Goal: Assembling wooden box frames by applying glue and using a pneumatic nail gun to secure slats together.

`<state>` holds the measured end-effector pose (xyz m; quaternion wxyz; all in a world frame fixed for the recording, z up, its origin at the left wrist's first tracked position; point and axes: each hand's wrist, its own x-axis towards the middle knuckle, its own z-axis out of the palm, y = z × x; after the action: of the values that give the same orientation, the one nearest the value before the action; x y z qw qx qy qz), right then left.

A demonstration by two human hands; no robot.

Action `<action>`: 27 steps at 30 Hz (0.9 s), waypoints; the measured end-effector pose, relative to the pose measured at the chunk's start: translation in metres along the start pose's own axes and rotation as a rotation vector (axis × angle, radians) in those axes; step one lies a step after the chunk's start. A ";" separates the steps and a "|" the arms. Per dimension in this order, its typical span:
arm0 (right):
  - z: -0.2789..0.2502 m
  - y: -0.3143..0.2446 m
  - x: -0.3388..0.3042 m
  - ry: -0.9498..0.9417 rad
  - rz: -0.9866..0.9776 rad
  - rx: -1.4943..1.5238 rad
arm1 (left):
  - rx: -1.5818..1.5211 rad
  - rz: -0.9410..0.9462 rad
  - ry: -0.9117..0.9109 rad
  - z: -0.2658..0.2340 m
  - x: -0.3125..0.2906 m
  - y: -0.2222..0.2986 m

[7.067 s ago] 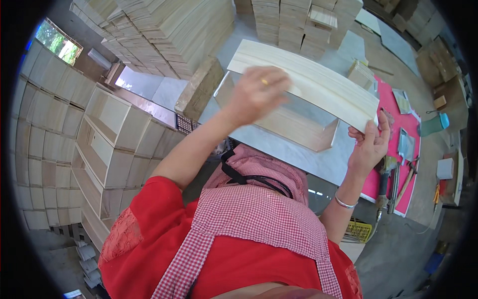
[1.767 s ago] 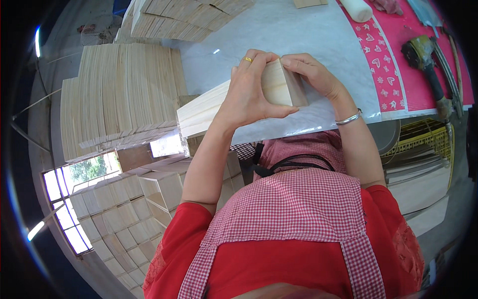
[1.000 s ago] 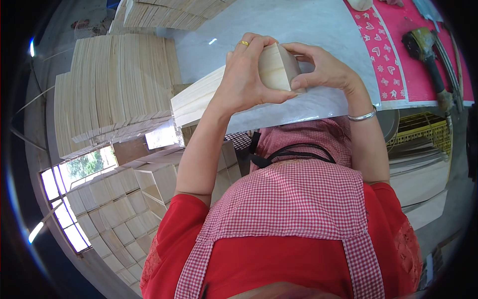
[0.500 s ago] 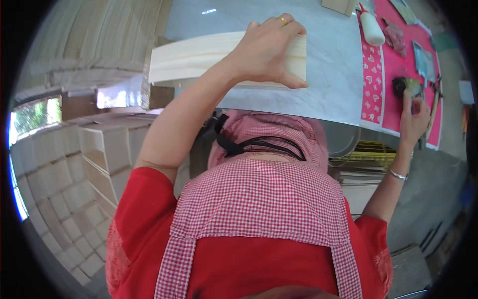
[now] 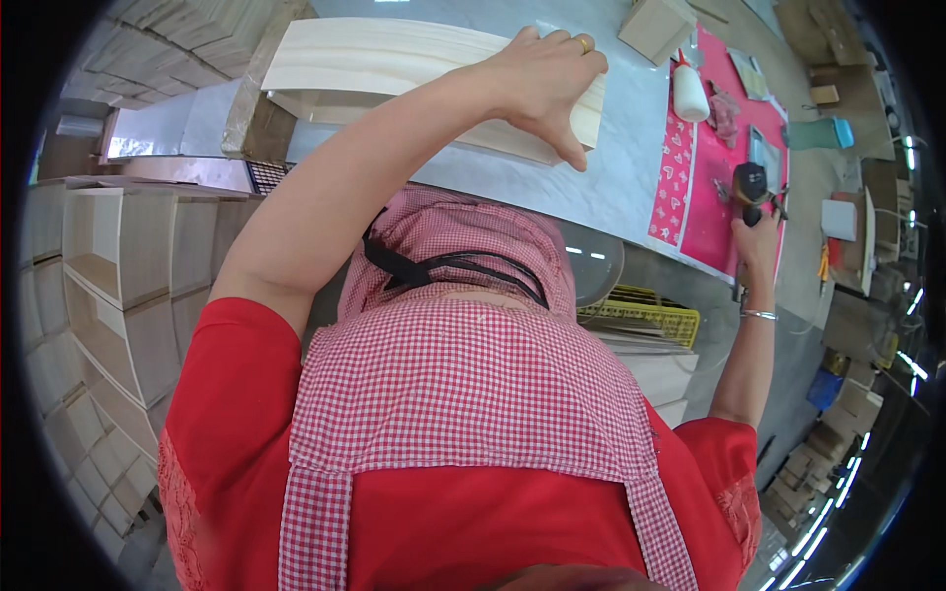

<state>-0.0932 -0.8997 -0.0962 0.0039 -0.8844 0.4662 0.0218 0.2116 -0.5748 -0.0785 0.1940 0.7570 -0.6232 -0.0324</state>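
Note:
A long, pale wooden box point(image 5: 384, 54) lies on the grey marbled tabletop in front of me. My left hand point(image 5: 552, 89) is closed over its right end, fingers over the far side and thumb on the near side. At the table's right, over a pink mat point(image 5: 709, 212), my right hand point(image 5: 757, 241) grips the handle of a black hand tool point(image 5: 751, 181). The tool's exact kind is hard to make out, and my fingers are partly hidden by it.
A white glue bottle point(image 5: 690, 97) with a red tip lies on the mat near a crumpled pink cloth point(image 5: 724, 116). Another small wooden box point(image 5: 658, 28) stands at the far side. Stacked wooden boxes point(image 5: 108, 246) fill the left. A yellow crate point(image 5: 645, 313) sits beneath the table.
My right hand has closed round the black tool, which now stands with its head turned away from me. The view has swung to the right. My left hand stays on the box.

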 end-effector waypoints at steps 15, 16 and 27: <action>-0.144 -0.163 -0.101 -0.271 -0.611 0.587 | 0.015 -0.009 0.004 0.003 -0.001 0.001; -0.149 -0.169 -0.101 -0.300 -0.613 0.534 | 0.014 -0.010 0.003 0.003 -0.002 0.001; -0.153 -0.179 -0.093 -0.355 -0.742 0.386 | -0.005 -0.020 -0.005 0.001 -0.003 0.004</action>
<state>0.0075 -0.7254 0.0586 0.2560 -0.9574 0.1052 0.0828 0.2071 -0.5725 -0.0788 0.1939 0.7626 -0.6160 -0.0379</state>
